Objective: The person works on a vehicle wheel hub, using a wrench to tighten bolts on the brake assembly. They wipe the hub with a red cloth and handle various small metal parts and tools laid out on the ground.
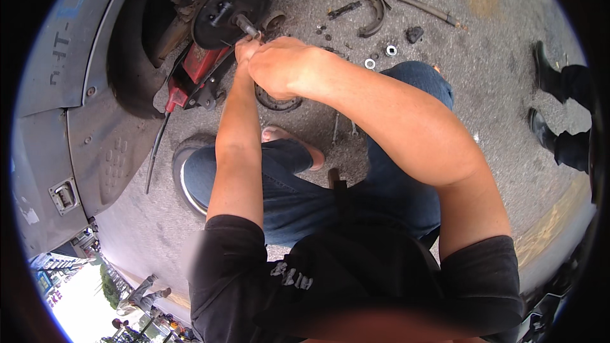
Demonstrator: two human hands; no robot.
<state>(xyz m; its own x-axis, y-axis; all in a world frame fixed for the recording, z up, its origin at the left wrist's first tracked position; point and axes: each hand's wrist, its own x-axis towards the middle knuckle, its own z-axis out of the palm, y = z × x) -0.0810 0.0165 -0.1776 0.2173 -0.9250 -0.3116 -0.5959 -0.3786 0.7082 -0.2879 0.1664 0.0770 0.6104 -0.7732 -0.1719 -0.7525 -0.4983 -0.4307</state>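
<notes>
Grey spindle (244, 23) before black plate (229, 4)

Jeans (286, 187) come first, a wheel (178, 174) beside them. Beyond, left hand (243, 51) and right hand (279, 67) meet at the tip of the spindle, which juts from the plate. Their fingers are bent and drawn closely together; I cannot tell whether they grip the spindle or something hidden. One brake shoe (277, 104) lies on the ground (489, 89) beneath the right hand. To the left sits a red jack (203, 61). Farther out lie two rings (387, 51), a dark lump (414, 34), another brake shoe (379, 16) and a hammer (419, 6).
</notes>
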